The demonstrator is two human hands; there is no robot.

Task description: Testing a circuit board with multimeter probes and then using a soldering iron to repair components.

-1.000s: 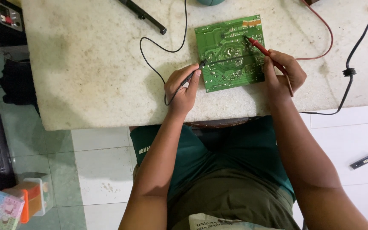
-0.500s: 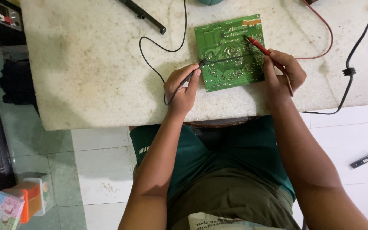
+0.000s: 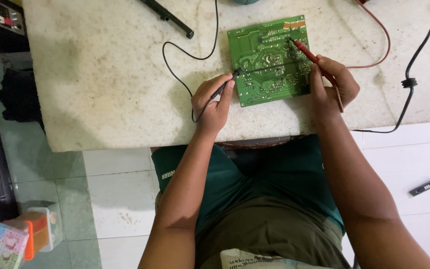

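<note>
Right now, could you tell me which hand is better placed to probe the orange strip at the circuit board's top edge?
Right. The right hand holds the red probe with its tip near the orange strip of the circuit board. The left hand holds the black probe at the board's left edge, farther away.

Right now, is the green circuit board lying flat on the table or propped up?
Flat. The green circuit board lies solder side up on the white table, with the black probe and red probe tips touching it.
</note>
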